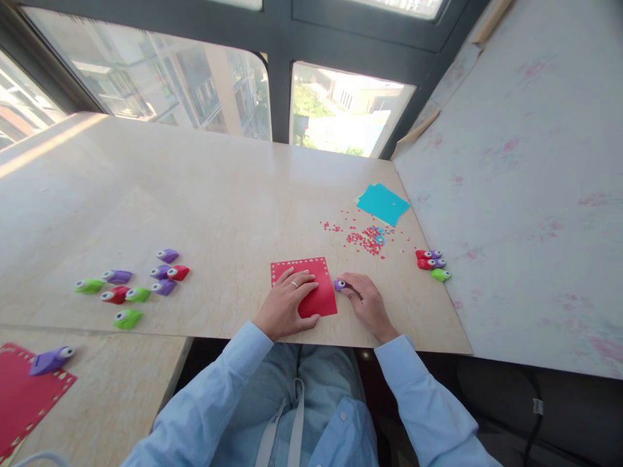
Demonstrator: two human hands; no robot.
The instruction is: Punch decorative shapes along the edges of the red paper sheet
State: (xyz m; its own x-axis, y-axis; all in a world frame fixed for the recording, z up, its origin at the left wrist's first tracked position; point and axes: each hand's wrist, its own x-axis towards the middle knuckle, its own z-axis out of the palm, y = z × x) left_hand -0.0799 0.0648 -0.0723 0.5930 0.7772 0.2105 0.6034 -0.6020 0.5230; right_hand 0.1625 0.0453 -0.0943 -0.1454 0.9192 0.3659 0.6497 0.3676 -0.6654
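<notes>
Hands both down on the red card (316, 285) near the table (219, 201) edge. My left hand (287, 301) lies flat, fingers spread, pressing the sheet so it won't slide — grips nothing. My right hand (366, 299) is curled over a small purple punch (339, 284), set at the card's right edge, prob. lined up w/ the punched border holes. Confetti (367, 239) lies beyond, by teal paper (383, 203). Spare punches (141, 285) sit well off to the left, three more (432, 263) to the right.
</notes>
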